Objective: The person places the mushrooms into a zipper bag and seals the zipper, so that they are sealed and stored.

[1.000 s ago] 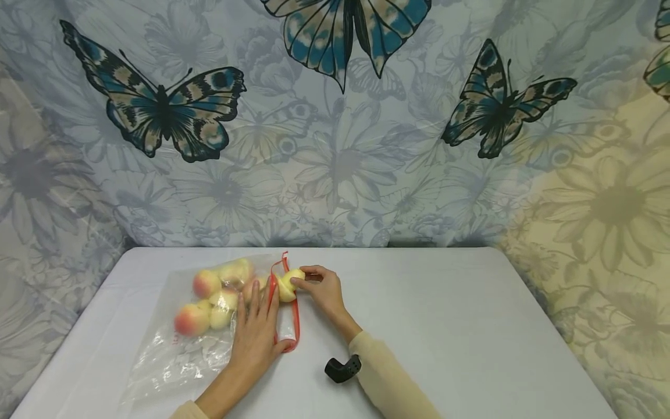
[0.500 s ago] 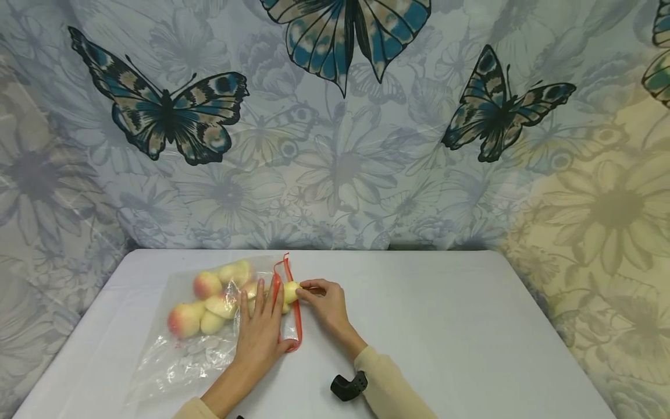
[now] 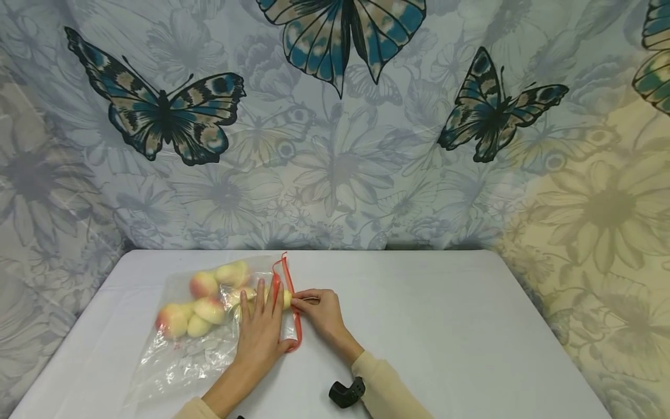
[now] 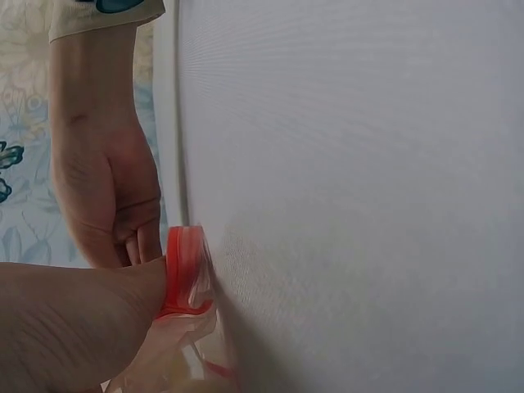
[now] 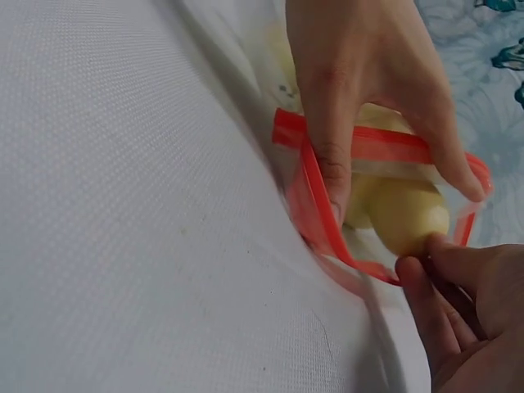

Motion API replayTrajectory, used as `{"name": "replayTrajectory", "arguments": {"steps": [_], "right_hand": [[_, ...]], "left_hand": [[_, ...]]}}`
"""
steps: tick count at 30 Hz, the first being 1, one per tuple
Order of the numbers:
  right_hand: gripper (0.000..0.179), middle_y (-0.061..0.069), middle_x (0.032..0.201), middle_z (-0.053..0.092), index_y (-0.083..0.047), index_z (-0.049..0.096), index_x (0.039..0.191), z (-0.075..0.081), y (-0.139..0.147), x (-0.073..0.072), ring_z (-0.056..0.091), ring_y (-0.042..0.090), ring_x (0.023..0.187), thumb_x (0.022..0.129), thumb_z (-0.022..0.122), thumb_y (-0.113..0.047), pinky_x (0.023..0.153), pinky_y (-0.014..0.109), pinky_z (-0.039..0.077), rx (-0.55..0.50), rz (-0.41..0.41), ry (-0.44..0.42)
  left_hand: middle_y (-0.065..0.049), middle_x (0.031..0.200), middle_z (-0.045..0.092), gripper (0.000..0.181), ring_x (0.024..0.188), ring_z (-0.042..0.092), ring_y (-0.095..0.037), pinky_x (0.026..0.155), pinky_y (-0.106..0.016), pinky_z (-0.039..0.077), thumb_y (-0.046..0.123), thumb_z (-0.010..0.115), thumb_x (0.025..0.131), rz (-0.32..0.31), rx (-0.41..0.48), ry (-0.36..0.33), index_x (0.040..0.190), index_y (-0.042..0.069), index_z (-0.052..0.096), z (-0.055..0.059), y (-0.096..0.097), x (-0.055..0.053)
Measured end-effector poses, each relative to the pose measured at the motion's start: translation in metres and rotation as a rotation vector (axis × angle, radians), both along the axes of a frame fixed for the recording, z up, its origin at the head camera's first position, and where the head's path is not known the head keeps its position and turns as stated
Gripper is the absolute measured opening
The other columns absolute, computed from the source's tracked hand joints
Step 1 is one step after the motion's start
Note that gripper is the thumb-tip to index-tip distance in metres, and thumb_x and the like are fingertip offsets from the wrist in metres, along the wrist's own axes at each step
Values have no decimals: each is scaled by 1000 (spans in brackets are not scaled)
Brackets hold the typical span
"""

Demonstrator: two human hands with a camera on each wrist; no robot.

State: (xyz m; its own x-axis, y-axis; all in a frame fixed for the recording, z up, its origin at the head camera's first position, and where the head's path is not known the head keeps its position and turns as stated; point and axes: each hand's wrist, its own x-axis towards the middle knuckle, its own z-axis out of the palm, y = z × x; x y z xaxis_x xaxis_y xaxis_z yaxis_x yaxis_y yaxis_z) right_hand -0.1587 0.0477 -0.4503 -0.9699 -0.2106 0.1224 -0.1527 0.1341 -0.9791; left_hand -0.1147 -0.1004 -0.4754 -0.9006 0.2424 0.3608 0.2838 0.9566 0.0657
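A clear zip bag [image 3: 180, 366] with a red-edged mouth lies on the left half of the table. Inside it are several yellow peaches [image 3: 171, 320] with red blushes. My left hand [image 3: 256, 340] rests over the mouth end, fingers straight and spread. In the right wrist view its thumb [image 5: 332, 164] reaches into the opening, spreading the red edge [image 5: 327, 217] apart. A yellow peach [image 5: 413, 217] sits in the mouth. My right hand [image 3: 325, 314] touches that peach's outer end, thumb and index fingertips close together on it. The left hand partly hides the fruit behind it.
The white table [image 3: 445, 326] extends right of the hands, its back edge close to the butterfly-print cloth [image 3: 340, 174]. A black wrist device [image 3: 346, 393] sits beside the right sleeve [image 3: 387, 384].
The peach at the mouth has slid left, deeper into the bag, with the right hand following downward and inward. The peaches inside have shifted left. The left hand has stayed nearly still.
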Motion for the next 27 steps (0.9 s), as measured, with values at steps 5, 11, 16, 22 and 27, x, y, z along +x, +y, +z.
{"name": "replayTrajectory", "arguments": {"steps": [5,11,16,22,27], "right_hand": [[15,27,84,71,16,72,92,-2,1,0,71,39,79,83,72,3,62,22,57,69,2,43],[12,20,81,73,10,75,89,-28,2,-8,72,31,74,82,75,1,58,15,52,99,9,67],[12,18,80,73,7,76,89,-34,4,-9,73,27,72,81,76,-3,59,16,54,90,30,70],[13,14,84,74,5,77,90,-31,8,-6,73,22,77,82,77,-5,63,16,54,145,62,91],[12,10,88,75,2,77,92,-29,15,0,72,12,80,84,75,-7,69,18,54,230,123,141]], "left_hand": [[-20,157,27,121,146,17,-43,115,-63,10,51,87,56,3,-27,2,147,-7,35,2,2,1],[-21,158,26,122,146,17,-41,115,-60,14,50,88,55,-7,-38,17,148,-6,34,2,4,0],[-22,158,26,122,146,20,-41,116,-57,16,48,89,53,-15,-60,28,148,-6,34,3,5,-1],[-23,156,28,119,146,20,-41,116,-58,16,44,90,55,-23,-57,10,147,-7,35,5,7,1],[-23,155,29,116,146,18,-42,116,-58,16,44,90,57,-29,-57,-11,147,-7,36,8,11,3]]}}
